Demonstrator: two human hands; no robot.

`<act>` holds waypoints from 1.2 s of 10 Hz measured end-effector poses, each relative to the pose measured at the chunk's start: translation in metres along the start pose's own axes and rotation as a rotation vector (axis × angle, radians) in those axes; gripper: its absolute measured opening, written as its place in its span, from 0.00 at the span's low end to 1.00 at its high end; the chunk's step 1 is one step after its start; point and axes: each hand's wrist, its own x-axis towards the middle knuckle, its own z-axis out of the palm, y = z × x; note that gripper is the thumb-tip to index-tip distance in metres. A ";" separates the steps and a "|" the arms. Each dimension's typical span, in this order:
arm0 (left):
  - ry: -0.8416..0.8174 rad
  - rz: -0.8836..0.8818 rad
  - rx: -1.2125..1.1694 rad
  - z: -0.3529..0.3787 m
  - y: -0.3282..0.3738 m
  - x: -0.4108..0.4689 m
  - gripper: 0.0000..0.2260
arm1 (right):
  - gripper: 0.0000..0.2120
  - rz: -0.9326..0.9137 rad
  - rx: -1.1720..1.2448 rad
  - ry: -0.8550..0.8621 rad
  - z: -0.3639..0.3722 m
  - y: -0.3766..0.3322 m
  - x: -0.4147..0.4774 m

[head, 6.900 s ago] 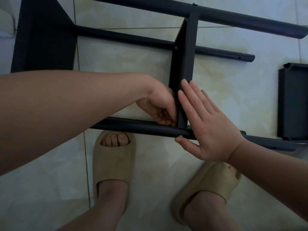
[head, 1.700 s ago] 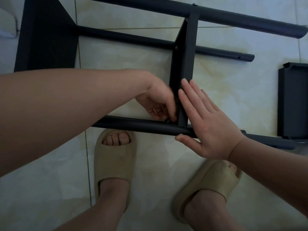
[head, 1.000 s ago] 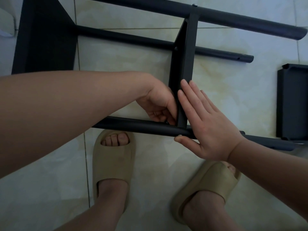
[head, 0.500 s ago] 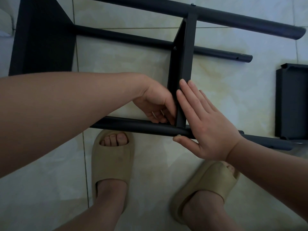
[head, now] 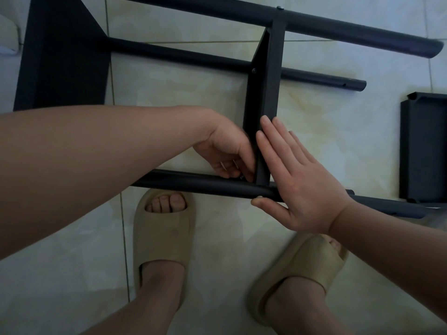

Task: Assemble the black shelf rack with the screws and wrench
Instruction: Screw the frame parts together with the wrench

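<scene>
Black shelf rack (head: 263,93) lies on its side, long poles (head: 338,32) pointing right.

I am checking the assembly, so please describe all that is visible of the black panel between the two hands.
The panel is matte black, metal by its look. It stands on edge, spanning from the far tube to the near tube. A screw shows where it meets the middle tube. The right hand presses flat on its right face; the left hand has curled fingers at the lower left corner; what it holds is hidden.
</scene>
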 end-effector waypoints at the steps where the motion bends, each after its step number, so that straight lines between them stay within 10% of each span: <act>1: 0.027 0.016 0.023 0.002 0.000 0.002 0.05 | 0.44 0.003 -0.003 -0.004 0.000 0.000 0.000; 12: 0.023 -0.008 0.032 0.003 0.001 0.002 0.04 | 0.44 0.004 -0.010 -0.007 -0.001 -0.001 0.000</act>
